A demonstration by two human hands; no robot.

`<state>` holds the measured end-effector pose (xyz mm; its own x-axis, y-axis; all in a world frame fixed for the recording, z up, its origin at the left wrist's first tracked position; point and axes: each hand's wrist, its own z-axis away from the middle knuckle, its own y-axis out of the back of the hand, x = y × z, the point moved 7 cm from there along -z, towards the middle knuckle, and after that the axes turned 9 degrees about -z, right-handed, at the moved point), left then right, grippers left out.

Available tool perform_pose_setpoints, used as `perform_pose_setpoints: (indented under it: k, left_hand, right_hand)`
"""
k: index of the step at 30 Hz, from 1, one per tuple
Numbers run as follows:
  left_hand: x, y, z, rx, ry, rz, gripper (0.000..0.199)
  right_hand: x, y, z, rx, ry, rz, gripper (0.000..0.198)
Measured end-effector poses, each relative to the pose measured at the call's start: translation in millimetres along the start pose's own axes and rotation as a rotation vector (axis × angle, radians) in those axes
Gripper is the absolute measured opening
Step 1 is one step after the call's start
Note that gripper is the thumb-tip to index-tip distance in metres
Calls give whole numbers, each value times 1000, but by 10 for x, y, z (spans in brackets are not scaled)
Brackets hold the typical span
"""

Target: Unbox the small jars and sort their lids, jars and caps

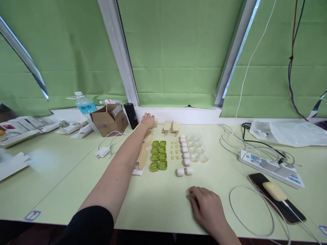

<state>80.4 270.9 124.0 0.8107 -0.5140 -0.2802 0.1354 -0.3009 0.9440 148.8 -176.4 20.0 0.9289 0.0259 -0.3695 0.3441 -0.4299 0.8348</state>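
Observation:
My left hand (148, 120) reaches to the back of the table, fingers curled down at the far end of a row of beige folded pieces (143, 153). Whatever its fingers grip is hidden; one beige piece (155, 123) shows right beside them. My right hand (206, 205) rests near the front edge, loosely closed, with nothing visible in it. Between the hands lie green square cups (162, 165) in two columns, small yellow clips (172, 152), pale pink cylinders (187, 162) and clear cups (194, 158). Two more beige pieces (175, 127) stand behind them.
Left of the rows are a black flask (131, 115), an open cardboard box (108, 120), a water bottle (86, 106) and a white charger (103, 152). To the right lie a power strip (272, 168), loose cables, a phone (291, 212) with a yellow case (274, 191), and plastic bags (293, 132).

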Motion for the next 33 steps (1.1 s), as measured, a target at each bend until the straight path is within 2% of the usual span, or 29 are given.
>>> perform_pose_setpoints:
  k: [9, 19, 24, 28, 31, 33]
  left_hand:
    - [191, -505, -320, -60, 28, -12, 57]
    - [230, -458, -301, -4, -44, -1, 53]
    - [248, -267, -140, 57, -17, -18, 41]
    - [287, 86, 40, 159, 24, 5, 46]
    - [346, 394, 257, 219, 39, 259, 50]
    - [408, 573, 491, 248, 21, 439, 50]
  right_hand:
    - [-72, 26, -15, 114, 100, 24, 13]
    - [-95, 58, -30, 83, 69, 20, 14]
    - [-52, 22, -38, 41, 24, 42, 14]
    - [-27, 37, -45, 26, -7, 45, 16]
    - [-24, 109, -35, 76, 0, -16, 19]
    - [-34, 215, -36, 169, 27, -94, 20]
